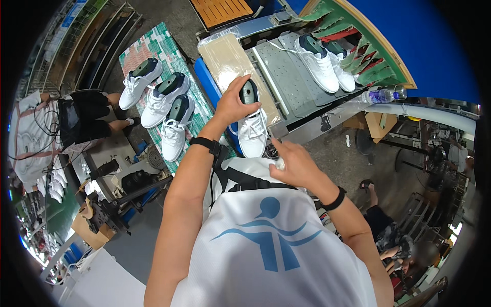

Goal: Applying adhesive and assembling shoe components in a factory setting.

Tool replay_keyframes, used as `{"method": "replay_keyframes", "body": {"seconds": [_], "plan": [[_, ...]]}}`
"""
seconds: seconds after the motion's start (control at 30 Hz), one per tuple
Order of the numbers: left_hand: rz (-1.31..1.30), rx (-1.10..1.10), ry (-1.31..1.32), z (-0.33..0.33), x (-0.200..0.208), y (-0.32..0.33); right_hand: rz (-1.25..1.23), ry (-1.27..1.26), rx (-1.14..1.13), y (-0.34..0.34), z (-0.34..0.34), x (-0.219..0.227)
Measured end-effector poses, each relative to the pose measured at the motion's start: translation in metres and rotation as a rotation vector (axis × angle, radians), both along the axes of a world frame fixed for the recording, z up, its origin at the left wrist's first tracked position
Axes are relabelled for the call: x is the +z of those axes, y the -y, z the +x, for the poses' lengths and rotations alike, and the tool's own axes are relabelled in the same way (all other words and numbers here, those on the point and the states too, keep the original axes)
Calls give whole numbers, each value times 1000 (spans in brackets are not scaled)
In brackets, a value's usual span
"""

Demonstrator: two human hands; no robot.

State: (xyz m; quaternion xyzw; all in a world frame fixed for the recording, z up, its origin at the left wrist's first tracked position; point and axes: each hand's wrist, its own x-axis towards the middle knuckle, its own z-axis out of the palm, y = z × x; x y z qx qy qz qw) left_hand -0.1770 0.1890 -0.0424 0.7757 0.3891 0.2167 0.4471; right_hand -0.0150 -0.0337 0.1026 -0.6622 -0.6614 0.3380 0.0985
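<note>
My left hand (236, 104) grips a white lace-up sneaker (252, 130) at its heel end, thumb and fingers around the dark green shoe last (249, 93) inside it. The sneaker's toe points toward my body. Just right of the toe is my right hand (294, 163), its index finger reaching to the sneaker's side. Something small and whitish shows in its curled fingers; I cannot make out what it is. On the green-and-white patterned board (162, 41) to the left stand white sneakers (174, 135), also with dark lasts in them.
At the far right, a pair of white sneakers (319, 66) sits on a grey perforated conveyor (286, 77) before a green-fringed machine opening (381, 74). A plastic bottle (386, 95) lies beside it. People are at the left (82, 120) and lower right (391, 238).
</note>
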Motion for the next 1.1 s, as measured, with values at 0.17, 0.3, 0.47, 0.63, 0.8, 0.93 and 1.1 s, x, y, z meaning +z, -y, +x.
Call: {"method": "replay_keyframes", "body": {"seconds": [0.17,0.3,0.47,0.63,0.8,0.93,1.1], "plan": [[-22,-15,9,0,3,-4,194,-17,3,-14,-1,-18],[2,-40,6,5,0,-5,316,-14,73,-37,-17,-57],[5,-17,0,7,4,-1,241,-180,-41,-45,-47,-83],[13,-28,4,1,0,-1,150,-400,-94,-12,-26,-60],[8,-20,11,6,4,-2,57,-356,-92,-16,-9,-36],[45,-1,10,7,5,-3,331,-46,82,-33,-32,-70],[18,17,97,4,1,-1,92,-440,-160,-20,-7,-93]]}}
